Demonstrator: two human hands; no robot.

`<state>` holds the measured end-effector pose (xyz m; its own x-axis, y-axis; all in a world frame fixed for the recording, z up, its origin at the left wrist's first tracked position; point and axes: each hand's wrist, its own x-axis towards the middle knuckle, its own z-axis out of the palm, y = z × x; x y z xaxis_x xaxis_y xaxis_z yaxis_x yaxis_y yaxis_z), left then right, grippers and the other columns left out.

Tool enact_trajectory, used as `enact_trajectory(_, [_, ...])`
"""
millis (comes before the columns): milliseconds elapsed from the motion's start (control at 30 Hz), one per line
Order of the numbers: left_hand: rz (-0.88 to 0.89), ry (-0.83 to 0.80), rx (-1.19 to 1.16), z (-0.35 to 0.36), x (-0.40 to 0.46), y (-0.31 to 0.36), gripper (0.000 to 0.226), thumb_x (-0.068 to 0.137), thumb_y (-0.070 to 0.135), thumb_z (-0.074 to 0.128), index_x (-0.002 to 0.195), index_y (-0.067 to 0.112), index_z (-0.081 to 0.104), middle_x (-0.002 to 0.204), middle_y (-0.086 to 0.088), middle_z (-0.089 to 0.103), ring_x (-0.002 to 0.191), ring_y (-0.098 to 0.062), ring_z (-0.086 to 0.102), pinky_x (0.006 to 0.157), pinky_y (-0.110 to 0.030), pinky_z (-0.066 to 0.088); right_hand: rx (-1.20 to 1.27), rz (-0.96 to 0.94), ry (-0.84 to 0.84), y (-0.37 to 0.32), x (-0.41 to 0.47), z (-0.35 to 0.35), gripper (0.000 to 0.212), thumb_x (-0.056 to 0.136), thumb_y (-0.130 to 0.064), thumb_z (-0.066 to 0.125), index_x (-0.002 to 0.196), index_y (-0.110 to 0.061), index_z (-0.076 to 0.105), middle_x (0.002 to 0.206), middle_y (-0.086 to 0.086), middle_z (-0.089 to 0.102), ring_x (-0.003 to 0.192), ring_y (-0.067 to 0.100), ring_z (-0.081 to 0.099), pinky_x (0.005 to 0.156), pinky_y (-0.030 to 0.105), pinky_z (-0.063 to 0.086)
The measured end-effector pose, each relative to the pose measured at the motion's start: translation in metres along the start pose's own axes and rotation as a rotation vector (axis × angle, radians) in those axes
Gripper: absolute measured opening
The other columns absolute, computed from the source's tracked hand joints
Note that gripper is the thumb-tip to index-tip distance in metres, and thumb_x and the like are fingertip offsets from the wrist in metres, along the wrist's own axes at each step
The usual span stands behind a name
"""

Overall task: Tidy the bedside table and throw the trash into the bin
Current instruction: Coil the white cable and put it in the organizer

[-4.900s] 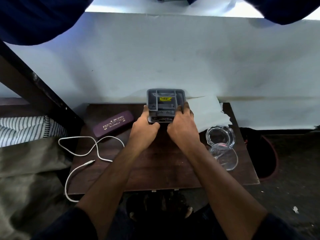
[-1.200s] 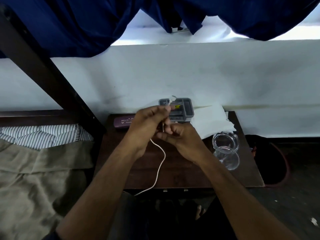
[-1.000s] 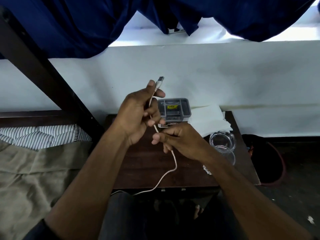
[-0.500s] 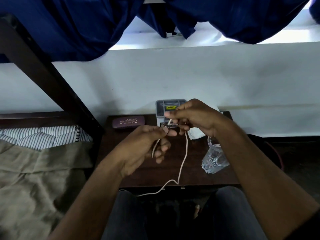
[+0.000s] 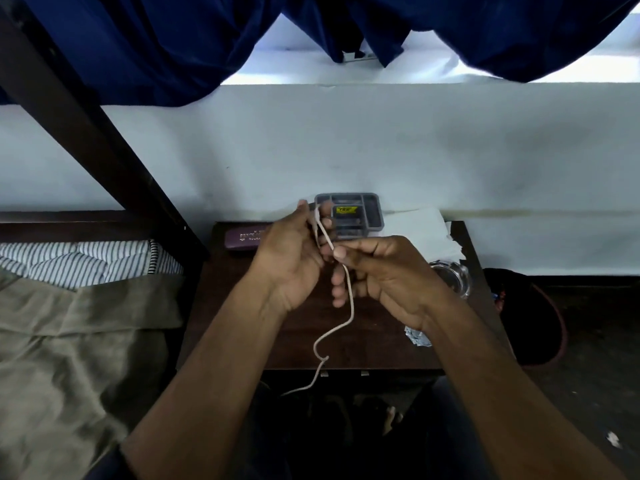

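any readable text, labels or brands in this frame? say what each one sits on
Purple case: pale lettering in two lines, part hidden by the left hand; the last line starts "ROURK", the rest is too blurred to quote.
Grey organiser tray: yellow label with dark print, too small to read.
White cable, held in the right hand: no markings visible.
Nothing else carries text.

The left hand (image 5: pixel 294 258) covers the right end of a maroon case (image 5: pixel 242 237), whose gold lettering is too small to read. The right forearm hides most of a clear glass (image 5: pixel 453 275) and crumpled wrapper (image 5: pixel 417 336). The white cable (image 5: pixel 349 306) vanishes into shadow below the table's near edge (image 5: pixel 346 363).
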<state>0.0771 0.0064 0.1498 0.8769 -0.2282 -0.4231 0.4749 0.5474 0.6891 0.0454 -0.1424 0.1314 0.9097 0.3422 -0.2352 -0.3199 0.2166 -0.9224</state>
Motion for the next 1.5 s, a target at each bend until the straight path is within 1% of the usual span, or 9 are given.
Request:
enact_trajectory(167, [0.028, -0.059, 0.095, 0.000, -0.002, -0.009, 0.023, 0.103, 0.029, 0.047, 0.104, 0.011, 0.062, 0.073, 0.001, 0.051, 0.060, -0.014, 0.045, 0.049, -0.027, 0.041, -0.072, 0.014, 0.011, -0.005, 0.005, -0.004, 0.010, 0.085, -0.012, 0.077, 0.087, -0.002, 0.076, 0.067, 0.022, 0.071, 0.057, 0.034, 0.072, 0.054, 0.039, 0.061])
enact_trajectory(333, [0.096, -0.064, -0.205, -0.003, -0.002, 0.000, 0.029, 0.106, 0.025, 0.037, 0.090, 0.016, 0.059, 0.068, 0.002, 0.059, 0.065, -0.016, 0.061, 0.072, -0.032, 0.055, -0.144, 0.046, 0.076, 0.003, 0.005, -0.015, 0.034, 0.077, -0.032, 0.084, 0.080, 0.000, 0.075, 0.055, 0.012, 0.064, 0.055, 0.033, 0.069, 0.067, 0.045, 0.062])
enact_trajectory(533, [-0.050, -0.212, -0.413, -0.016, -0.003, 0.022, 0.027, 0.102, 0.028, 0.042, 0.094, 0.015, 0.064, 0.046, 0.007, 0.029, 0.039, -0.009, 0.017, 0.043, -0.019, 0.019, -0.173, 0.166, -0.081, 0.019, 0.010, -0.026, 0.037, 0.082, -0.040, 0.078, 0.077, -0.004, 0.073, 0.054, 0.000, 0.048, 0.057, 0.023, 0.059, 0.086, 0.048, 0.060])
enact_trajectory(767, [-0.134, -0.381, 0.074, -0.035, -0.023, 0.029, 0.033, 0.094, 0.024, 0.050, 0.102, 0.005, 0.076, 0.037, 0.006, 0.045, 0.024, -0.006, 0.033, 0.038, -0.023, 0.024, -0.229, 0.214, 0.015, -0.008, 0.036, -0.015, 0.022, 0.081, -0.019, 0.080, 0.075, -0.009, 0.062, 0.050, -0.002, 0.035, 0.038, 0.012, 0.031, 0.046, 0.027, 0.043])
enact_trajectory(833, [-0.076, -0.334, 0.308, -0.034, -0.029, 0.031, 0.035, 0.091, 0.026, 0.054, 0.104, 0.002, 0.076, 0.037, 0.004, 0.041, 0.025, -0.005, 0.025, 0.040, -0.026, 0.019, -0.168, 0.271, 0.035, -0.014, 0.043, -0.004, 0.010, 0.090, -0.011, 0.066, 0.085, -0.009, 0.058, 0.049, -0.005, 0.033, 0.037, 0.009, 0.026, 0.042, 0.022, 0.030])
enact_trajectory(1000, [0.167, -0.039, 0.702, -0.025, -0.039, 0.032, 0.030, 0.095, 0.029, 0.057, 0.095, 0.008, 0.079, 0.040, 0.007, 0.034, 0.035, -0.007, 0.025, 0.040, -0.021, 0.023, -0.129, 0.385, 0.029, -0.021, 0.057, 0.019, 0.044, 0.094, -0.036, 0.061, 0.052, -0.021, 0.058, 0.056, -0.002, 0.036, 0.044, 0.012, 0.034, 0.047, 0.024, 0.036])
enact_trajectory(1133, [0.199, 0.101, 0.949, -0.019, -0.039, 0.017, 0.027, 0.088, 0.028, 0.060, 0.074, 0.012, 0.076, 0.037, -0.003, 0.049, 0.035, -0.012, 0.035, 0.039, -0.019, 0.030, -0.262, 0.292, 0.201, -0.029, 0.066, 0.025, 0.021, 0.086, -0.024, 0.071, 0.068, -0.015, 0.065, 0.052, -0.002, 0.049, 0.042, 0.012, 0.043, 0.047, 0.023, 0.038])
enact_trajectory(1300, [0.101, 0.216, 0.693, -0.020, -0.020, -0.005, 0.033, 0.099, 0.036, 0.053, 0.080, 0.012, 0.065, 0.044, 0.002, 0.049, 0.034, -0.008, 0.035, 0.042, -0.021, 0.034, -0.544, -0.009, 0.372, -0.037, 0.063, 0.035, 0.008, 0.079, -0.006, 0.068, 0.074, -0.009, 0.073, 0.053, 0.004, 0.068, 0.038, 0.013, 0.053, 0.042, 0.028, 0.047])
enact_trajectory(1500, [0.058, 0.309, 0.250, -0.012, 0.008, -0.009, 0.045, 0.107, 0.036, 0.035, 0.089, 0.005, 0.061, 0.072, -0.011, 0.052, 0.059, -0.019, 0.045, 0.057, -0.033, 0.040, -0.883, -0.271, 0.557, -0.028, 0.047, 0.050, 0.018, 0.083, -0.010, 0.062, 0.095, -0.010, 0.075, 0.093, 0.003, 0.077, 0.077, 0.010, 0.071, 0.072, 0.026, 0.057])
